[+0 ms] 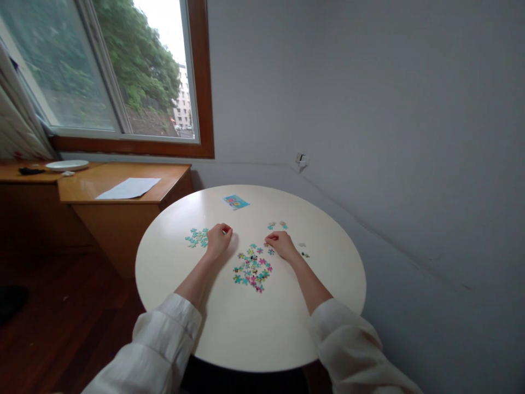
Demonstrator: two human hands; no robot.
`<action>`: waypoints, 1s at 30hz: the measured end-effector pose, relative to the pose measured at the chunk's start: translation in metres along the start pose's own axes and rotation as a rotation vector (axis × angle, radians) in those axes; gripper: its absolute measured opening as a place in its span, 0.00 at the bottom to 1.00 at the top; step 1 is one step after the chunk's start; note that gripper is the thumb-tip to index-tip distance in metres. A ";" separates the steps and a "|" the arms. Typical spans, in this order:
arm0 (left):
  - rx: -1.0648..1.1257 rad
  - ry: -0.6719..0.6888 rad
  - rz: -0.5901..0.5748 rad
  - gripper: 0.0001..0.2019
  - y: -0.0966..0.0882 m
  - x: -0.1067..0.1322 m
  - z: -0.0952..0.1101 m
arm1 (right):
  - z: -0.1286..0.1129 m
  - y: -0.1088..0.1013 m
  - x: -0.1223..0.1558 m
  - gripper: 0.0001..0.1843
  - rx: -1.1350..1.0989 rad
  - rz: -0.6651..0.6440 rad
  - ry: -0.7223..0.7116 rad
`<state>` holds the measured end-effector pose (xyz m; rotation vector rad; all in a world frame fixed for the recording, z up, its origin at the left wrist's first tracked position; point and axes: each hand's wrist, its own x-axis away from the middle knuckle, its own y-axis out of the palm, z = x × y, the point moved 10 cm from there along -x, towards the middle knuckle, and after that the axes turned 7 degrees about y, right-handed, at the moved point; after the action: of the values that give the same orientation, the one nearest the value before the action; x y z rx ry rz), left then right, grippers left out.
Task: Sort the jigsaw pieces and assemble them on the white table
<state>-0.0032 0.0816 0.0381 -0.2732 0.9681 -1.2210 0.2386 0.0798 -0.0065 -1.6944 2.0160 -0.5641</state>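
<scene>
My left hand (219,239) is closed in a pinch beside a group of teal jigsaw pieces (197,237) on the left of the table, and a bit of teal puzzle piece shows at its fingertips. To the right, my right hand (280,243) has its thumb and fingers pressed together at a small puzzle piece (266,244), partly hidden under the fingertips. Between and nearer than the hands lies a loose pile of mixed-colour jigsaw pieces (255,268), teal, pink, yellow and dark.
A blue picture card (235,202) lies toward the far edge of the round white table (262,334). A few pieces (284,225) sit beyond my right hand, and a dark-marked piece (305,255) lies right of it. A wooden desk (176,180) bears a paper sheet (129,188).
</scene>
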 end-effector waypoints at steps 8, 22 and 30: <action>-0.001 -0.012 -0.002 0.08 -0.001 0.001 0.000 | -0.013 -0.002 0.009 0.05 -0.039 -0.022 0.008; -0.026 -0.024 -0.017 0.09 0.002 0.001 -0.004 | -0.012 -0.006 0.009 0.06 0.170 0.047 0.015; -0.031 -0.035 -0.020 0.09 0.000 0.001 -0.002 | -0.015 -0.036 0.007 0.06 0.129 0.148 -0.015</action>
<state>-0.0046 0.0813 0.0361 -0.3287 0.9566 -1.2169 0.2575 0.0674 0.0260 -1.4571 2.0274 -0.6147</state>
